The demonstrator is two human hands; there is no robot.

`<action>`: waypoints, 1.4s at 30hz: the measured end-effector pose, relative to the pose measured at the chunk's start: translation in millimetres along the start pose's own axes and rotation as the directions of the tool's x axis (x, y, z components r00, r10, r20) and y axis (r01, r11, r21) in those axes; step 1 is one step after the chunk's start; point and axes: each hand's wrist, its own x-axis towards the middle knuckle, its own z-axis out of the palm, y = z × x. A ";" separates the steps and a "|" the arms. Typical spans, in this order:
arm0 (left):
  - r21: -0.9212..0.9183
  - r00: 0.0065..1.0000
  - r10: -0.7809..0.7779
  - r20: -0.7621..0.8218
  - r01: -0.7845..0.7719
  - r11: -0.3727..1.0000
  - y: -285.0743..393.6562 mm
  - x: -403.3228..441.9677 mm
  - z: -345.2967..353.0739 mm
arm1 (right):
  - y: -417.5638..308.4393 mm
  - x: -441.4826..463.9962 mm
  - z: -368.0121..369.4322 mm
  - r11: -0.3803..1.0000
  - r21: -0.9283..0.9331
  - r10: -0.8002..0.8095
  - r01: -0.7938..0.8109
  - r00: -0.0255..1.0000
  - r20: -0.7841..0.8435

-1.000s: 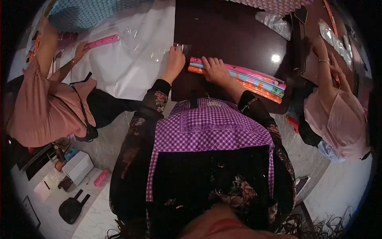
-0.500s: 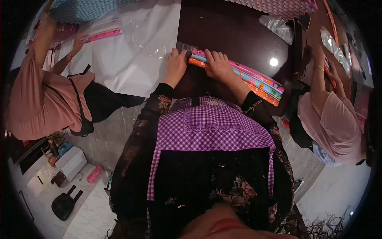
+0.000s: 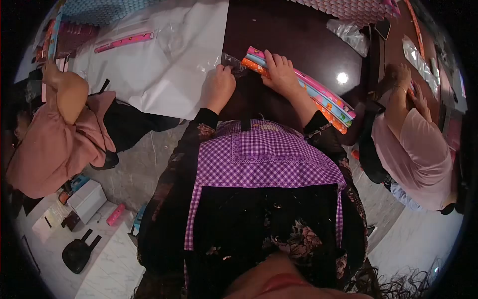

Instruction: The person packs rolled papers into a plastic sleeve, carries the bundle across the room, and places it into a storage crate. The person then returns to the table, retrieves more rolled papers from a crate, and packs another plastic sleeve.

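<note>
My right hand [image 3: 281, 74] grips a bundle of long thin patterned rolls near their left end. In the bundle are a pink roll [image 3: 323, 89], a light blue roll [image 3: 318, 97] and an orange roll [image 3: 331, 118], side by side and slanting down to the right above the dark table [image 3: 294, 30]. My left hand [image 3: 219, 88], its fingers closed, is at the edge of the white sheet [image 3: 164, 74], left of the rolls. Its fingertips touch a clear plastic wrapper [image 3: 234, 63].
A single pink roll [image 3: 124, 42] lies on the white sheet. Clear plastic [image 3: 348, 36] and a phone [image 3: 383, 29] lie at the upper right. One person [image 3: 50, 149] works at the left, another [image 3: 416, 144] at the right. Scale-patterned stacks [image 3: 107, 11] stand at the back.
The left end of the bundle has lifted and moved right with my right hand, away from my left hand. The person at the left has let go of the pink roll and reached toward the far left.
</note>
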 end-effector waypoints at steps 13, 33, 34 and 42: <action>-0.085 0.994 -0.114 -0.003 0.113 0.990 -5.1 4.2 26.0 | -2.5 1.2 -2.6 1.000 0.008 0.028 -0.028 0.998 0.058; 0.115 0.981 0.149 0.121 -0.163 0.980 13.4 -9.6 3.1 | -0.6 1.3 2.4 1.000 0.016 -0.009 0.009 1.000 0.015; 0.109 0.973 0.110 0.202 -0.134 0.985 16.5 -4.3 -0.9 | -1.2 1.6 2.3 1.000 0.015 -0.009 0.009 1.000 0.014; 0.207 0.973 0.025 0.228 -0.074 0.976 -0.3 17.6 20.1 | -3.9 1.3 0.4 0.999 0.040 0.002 -0.004 0.999 0.041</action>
